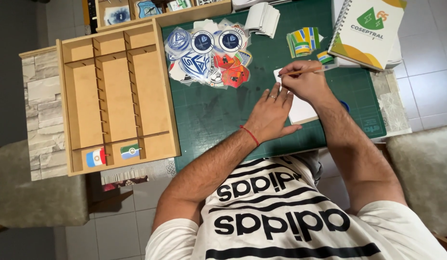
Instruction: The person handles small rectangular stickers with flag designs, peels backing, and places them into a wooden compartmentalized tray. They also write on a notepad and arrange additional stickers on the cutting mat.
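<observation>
Mostly hidden under both hands: a white card [300,111] on the green mat [218,115], only its near right corner and a sliver by the pencil showing. Hard to tell what, if anything, is drawn on it.

Left hand [270,114] flat and open, fingers spread, pressing the card down. Right hand [305,82] closed around a pencil [303,71], fingers pinched near the tip end.

Pencil nearly level across the view, long axis running left to right, slightly raised toward the right; tip pointing left, at the card's far edge, rear end toward the notebook [367,30]. Tip itself too small to make out clearly.

Far of the hands, a pile of round and shield-shaped stickers [209,55], overlapping, lower ones covered. Left of the mat, a wooden tray [118,96] with dividers, two small flag pieces [112,155] in its near compartments. Notebook cut off at the top edge.
</observation>
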